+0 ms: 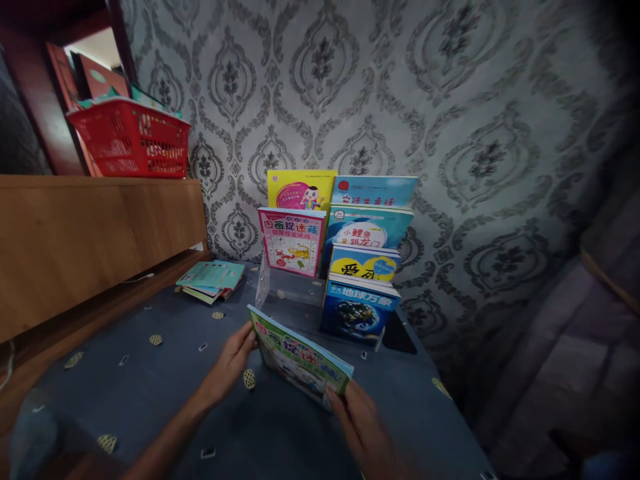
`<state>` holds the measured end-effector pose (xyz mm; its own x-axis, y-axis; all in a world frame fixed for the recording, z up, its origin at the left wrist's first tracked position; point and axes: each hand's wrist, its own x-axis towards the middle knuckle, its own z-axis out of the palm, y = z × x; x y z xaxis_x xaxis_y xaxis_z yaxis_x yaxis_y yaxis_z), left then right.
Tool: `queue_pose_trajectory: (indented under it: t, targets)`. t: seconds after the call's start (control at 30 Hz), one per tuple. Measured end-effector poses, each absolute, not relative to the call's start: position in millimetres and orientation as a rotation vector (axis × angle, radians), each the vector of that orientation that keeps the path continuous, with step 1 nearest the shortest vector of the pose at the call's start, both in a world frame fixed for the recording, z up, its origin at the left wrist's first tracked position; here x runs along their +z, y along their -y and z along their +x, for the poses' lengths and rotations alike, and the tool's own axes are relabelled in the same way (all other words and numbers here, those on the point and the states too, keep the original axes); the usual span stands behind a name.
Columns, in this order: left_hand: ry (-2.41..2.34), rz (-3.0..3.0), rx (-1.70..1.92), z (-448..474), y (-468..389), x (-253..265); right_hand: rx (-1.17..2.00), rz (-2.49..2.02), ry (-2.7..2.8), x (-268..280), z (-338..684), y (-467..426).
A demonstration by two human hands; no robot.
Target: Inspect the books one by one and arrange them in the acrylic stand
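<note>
While clamping one book (295, 360) in two hands (235, 360),
facing six covers (357, 315) at one o'clock, one pile (213, 276) at ten.

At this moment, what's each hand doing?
Left hand: closed on the left edge of the green picture book.
Right hand: closed on its right edge.

Wall (380, 73) is showing grey scroll pattern. Wooden cabinet (100, 247) is standing at left, brown wood strip (145, 290) running along its foot. Pale light (103, 47) is showing past dark red frame (43, 100), upper left. Curtain (555, 347) is hanging at right.
</note>
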<state>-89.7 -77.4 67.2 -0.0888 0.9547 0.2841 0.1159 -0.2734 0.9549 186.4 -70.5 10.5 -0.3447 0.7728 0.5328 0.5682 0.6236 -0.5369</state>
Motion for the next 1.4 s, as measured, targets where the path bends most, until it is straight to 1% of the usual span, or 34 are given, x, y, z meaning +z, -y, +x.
queue_pose_trajectory:
  t: [0.1,0.23,0.33,0.43,0.57,0.67,0.83,1.07,1.23,1.4]
  targets:
    - [-1.306,1.604,1.346,-90,83,72,0.403,-1.034,2.088,18,188,71]
    - [-1.509,1.764,1.31,-91,84,71,0.399,-1.017,2.079,37,184,70]
    - [-1.456,1.835,1.43,-96,77,75,0.341,-0.811,2.121,56,176,61]
    - [-1.41,1.816,1.602,-100,66,89,0.186,-0.611,2.124,71,163,43]
    - [-1.424,1.756,1.824,-101,52,112,-0.046,-0.484,2.095,87,147,7]
    - [-1.387,1.754,1.915,-103,38,124,-0.128,-0.37,2.107,100,139,-21]
    - [-1.418,1.708,1.953,-112,7,128,-0.071,-0.364,2.118,118,132,-56]
    - [-1.368,1.712,1.945,-116,-29,138,0.074,-0.391,2.079,141,131,-73]
    - [-1.306,1.9,1.887,-123,-51,156,0.133,-0.435,2.077,163,132,-86]
    - [-1.254,1.783,1.849,-129,-85,180,0.107,-0.552,2.065,183,126,-106]
